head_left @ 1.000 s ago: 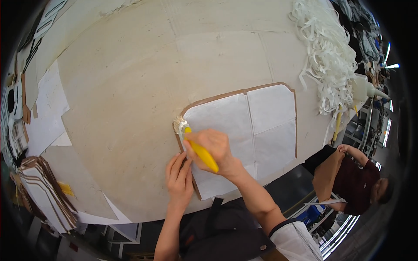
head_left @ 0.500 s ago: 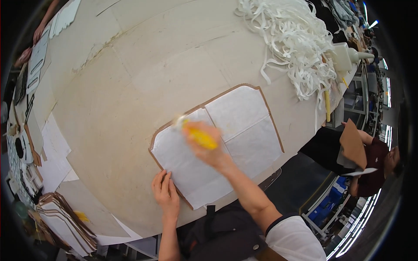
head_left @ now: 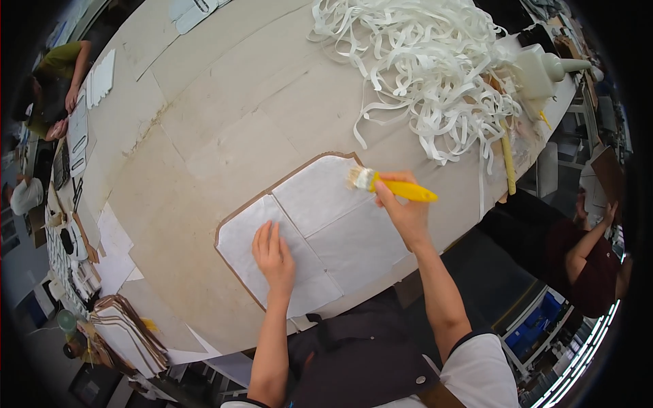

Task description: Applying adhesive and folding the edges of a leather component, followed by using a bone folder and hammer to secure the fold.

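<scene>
A flat white panel with a brown edge lies on the table in front of me, its face crossed by seams. My right hand is closed round the yellow handle of a paintbrush. The pale bristles are at the panel's far right corner; whether they touch it I cannot tell. My left hand rests on the panel's left part, palm down, with its fingers stretched out and nothing held.
A heap of white ribbon covers the table's far right, beside a white squeeze bottle and a yellow stick. Brown-edged panels are stacked at the near left. One person works far left; another is at the right.
My right hand has carried the brush from the panel's left half to its far right corner. My left hand has moved from the left edge onto the panel. The head view has shifted.
</scene>
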Tool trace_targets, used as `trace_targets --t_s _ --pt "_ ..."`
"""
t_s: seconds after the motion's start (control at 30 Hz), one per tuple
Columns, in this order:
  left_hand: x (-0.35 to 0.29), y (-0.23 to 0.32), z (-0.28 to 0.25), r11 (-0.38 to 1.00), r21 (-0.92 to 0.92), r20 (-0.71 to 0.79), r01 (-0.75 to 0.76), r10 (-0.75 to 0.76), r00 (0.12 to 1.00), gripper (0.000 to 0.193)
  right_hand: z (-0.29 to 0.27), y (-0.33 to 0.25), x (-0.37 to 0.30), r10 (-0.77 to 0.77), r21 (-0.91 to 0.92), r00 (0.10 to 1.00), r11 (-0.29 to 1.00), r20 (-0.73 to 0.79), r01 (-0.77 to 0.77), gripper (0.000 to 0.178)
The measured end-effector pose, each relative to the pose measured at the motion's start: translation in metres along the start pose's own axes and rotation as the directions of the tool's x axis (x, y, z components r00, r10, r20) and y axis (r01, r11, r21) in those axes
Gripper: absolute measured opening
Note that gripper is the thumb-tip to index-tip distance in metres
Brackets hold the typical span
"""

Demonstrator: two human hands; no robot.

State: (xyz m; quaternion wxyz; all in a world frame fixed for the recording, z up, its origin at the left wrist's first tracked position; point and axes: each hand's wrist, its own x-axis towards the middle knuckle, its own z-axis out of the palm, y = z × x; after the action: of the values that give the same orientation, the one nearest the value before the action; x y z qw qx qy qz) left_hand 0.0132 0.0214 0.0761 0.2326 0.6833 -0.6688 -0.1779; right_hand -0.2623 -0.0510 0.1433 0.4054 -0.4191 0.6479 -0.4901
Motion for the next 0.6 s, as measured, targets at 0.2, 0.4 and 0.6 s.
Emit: trace_targets --t_s 0.2,0.4,0.6 --pt "0.031 0.012 0.036 0.988 0.153 -0.029 -0.019 0.024 0.999 0.047 -0.157 -0.005 0.000 0.154 0.080 0.884 0.988 -0.442 -0.132 0.012" --pt "0.033 0.014 0.051 0.949 0.307 -0.008 -0.065 0.071 0.997 0.050 -0.286 -0.004 0.013 0.003 0.012 0.699 1.000 -0.715 0.008 0.010" --pt "0.034 0.020 0.049 0.943 0.323 0.062 -0.078 0.062 0.996 0.050 -0.366 -0.018 0.081 -0.151 -0.114 0.681 0.988 -0.716 0.100 0.031"
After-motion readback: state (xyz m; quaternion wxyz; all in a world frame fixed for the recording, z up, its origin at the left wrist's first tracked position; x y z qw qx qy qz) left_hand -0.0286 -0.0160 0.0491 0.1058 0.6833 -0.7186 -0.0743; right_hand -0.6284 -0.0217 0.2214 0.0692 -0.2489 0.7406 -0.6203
